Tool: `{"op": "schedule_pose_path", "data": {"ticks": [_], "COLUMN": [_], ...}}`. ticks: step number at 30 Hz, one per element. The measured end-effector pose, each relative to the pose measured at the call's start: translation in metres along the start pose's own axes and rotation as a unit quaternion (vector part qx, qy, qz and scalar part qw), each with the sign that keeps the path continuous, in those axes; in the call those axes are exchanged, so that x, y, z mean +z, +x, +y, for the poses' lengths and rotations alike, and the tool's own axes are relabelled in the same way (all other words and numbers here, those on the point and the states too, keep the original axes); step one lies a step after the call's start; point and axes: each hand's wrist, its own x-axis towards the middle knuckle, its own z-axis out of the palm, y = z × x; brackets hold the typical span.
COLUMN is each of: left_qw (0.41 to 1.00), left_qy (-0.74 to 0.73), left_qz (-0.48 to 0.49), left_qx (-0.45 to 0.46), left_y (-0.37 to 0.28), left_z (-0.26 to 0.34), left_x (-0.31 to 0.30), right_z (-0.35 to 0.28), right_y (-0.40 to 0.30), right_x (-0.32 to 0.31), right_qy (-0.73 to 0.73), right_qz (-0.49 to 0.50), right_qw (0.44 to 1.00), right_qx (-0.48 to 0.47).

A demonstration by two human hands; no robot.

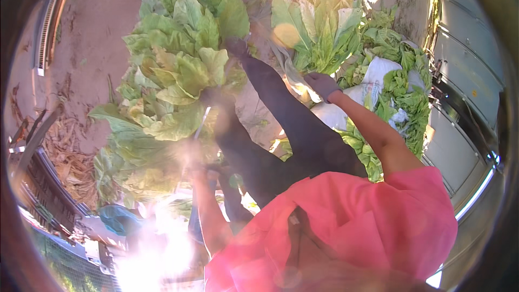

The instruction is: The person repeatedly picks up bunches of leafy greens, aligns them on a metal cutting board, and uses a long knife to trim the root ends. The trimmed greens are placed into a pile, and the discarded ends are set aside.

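My right hand, in a grey glove, is curled beside the stem ends of a bundle of broad green leaves that look like tobacco. A grey cloth strip runs close by its fingers; whether the hand grips anything cannot be made out. My left hand is blurred by glare at the lower edge of a large leaf pile. A thin pale rod or cord passes near it, and its fingers are not distinct. Between the leaf heaps are my legs in dark trousers.
White sacks lie among more leaves at right, beside a grey metal panel. Dry brown leaves cover soil at left, near a dark slatted crate. A blue bag or cloth lies at lower left.
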Motion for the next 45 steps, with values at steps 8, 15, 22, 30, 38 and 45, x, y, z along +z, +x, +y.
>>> {"op": "schedule_pose_path", "data": {"ticks": [8, 15, 22, 30, 38, 45], "left_qw": [0.998, 0.996, 0.998, 0.989, 0.984, 0.974], "left_qy": [0.056, 0.054, 0.004, -0.119, -0.131, -0.143], "left_qz": [-0.008, 0.063, 0.041, 0.073, 0.12, 0.143], "left_qx": [-0.035, 0.04, 0.049, -0.05, 0.011, -0.102], "left_y": [-0.006, 0.017, -0.005, -0.091, -0.135, -0.158], "left_z": [0.007, 0.074, 0.1, 0.168, 0.221, 0.23], "left_x": [-0.026, -0.048, 0.01, 0.118, 0.178, 0.186], "right_z": [-0.019, -0.021, 0.056, 0.176, 0.255, 0.206], "right_y": [-0.092, -0.125, -0.064, -0.04, -0.045, -0.046], "right_x": [-0.043, -0.048, -0.057, -0.104, -0.123, -0.138], "right_qy": [0.074, 0.271, 0.195, 0.435, 0.582, 0.526], "right_qz": [0.14, 0.179, 0.083, 0.097, 0.079, 0.018], "right_qw": [0.976, 0.928, 0.974, 0.876, 0.781, 0.833], "right_qx": [0.147, 0.181, 0.075, 0.182, 0.213, 0.17]}}
